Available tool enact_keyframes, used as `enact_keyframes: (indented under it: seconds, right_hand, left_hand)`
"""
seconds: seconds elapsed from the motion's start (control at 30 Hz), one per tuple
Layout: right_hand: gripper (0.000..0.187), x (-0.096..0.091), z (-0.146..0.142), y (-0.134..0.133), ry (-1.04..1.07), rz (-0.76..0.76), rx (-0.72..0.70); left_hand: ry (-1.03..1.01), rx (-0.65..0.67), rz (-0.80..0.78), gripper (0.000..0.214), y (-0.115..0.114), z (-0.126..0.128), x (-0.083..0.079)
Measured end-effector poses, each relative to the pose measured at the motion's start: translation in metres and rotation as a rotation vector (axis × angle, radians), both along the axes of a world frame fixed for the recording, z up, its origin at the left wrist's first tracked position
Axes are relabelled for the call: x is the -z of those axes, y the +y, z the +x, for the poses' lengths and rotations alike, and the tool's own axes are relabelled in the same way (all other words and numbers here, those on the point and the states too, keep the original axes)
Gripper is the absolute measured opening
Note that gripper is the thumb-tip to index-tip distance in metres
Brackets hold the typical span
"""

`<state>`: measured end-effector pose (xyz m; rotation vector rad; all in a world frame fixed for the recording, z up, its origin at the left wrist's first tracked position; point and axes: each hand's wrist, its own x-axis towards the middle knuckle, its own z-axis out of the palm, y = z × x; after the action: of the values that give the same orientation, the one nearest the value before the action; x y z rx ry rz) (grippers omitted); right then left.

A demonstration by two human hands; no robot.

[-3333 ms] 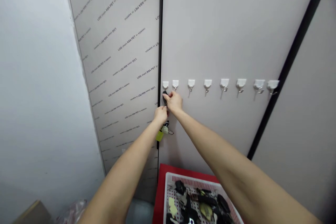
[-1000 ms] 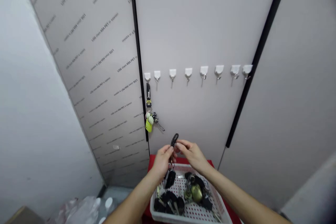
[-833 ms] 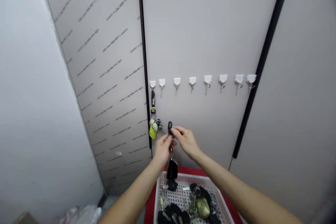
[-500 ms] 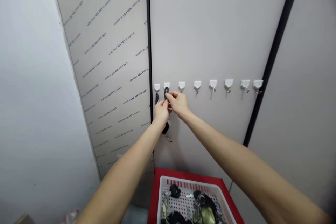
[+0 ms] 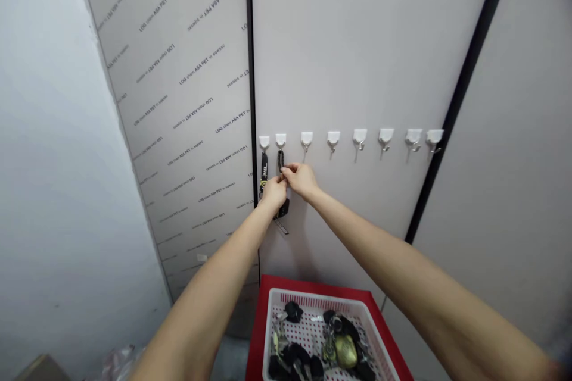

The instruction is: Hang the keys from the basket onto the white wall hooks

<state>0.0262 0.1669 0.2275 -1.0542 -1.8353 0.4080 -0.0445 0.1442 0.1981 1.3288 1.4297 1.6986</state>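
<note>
Holding a black strap (image 5: 280, 159) just below the second hook (image 5: 280, 140) from the left, a person's two bare hands meet in front of a pale panel (image 5: 357, 41). The strap is looped, and its top reaches the second hook; whether it sits fully on the metal cannot be told. The left hand (image 5: 274, 191), below the second hook and slightly left, has its grip closed on the strap's lower end. The right hand (image 5: 300, 181), below the second hook and to its right, also has its grip closed there, fingertips pinched. A black key fob (image 5: 283, 208) shows beneath the hands, under the second hook.

Just left of the second hook, another strap (image 5: 264, 166), black with yellow, hangs from the first hook (image 5: 264, 142); its lower part is hidden by the left hand. Six more white hooks (image 5: 360, 136) run to the right of the second hook. Well below it, a white basket (image 5: 267, 339) on a red desk (image 5: 258, 333) holds dark fobs, keys and a gold-coloured piece (image 5: 346, 350).
</note>
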Motion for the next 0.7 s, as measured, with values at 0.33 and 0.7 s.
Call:
enact_keyframes:
  seconds: [0.33, 0.7]
  right_hand:
    - [0.020, 0.115, 0.078, -0.064, -0.254, -0.245, -0.292]
    - [0.040, 0.214, 0.155, -0.105, -0.750, -0.249, -0.412]
  left_hand:
    - [0.425, -0.143, 0.107, 0.036, -0.057, 0.010, 0.077]
    - [0.900, 0.539, -0.295, 0.027, -0.133, 0.054, 0.199]
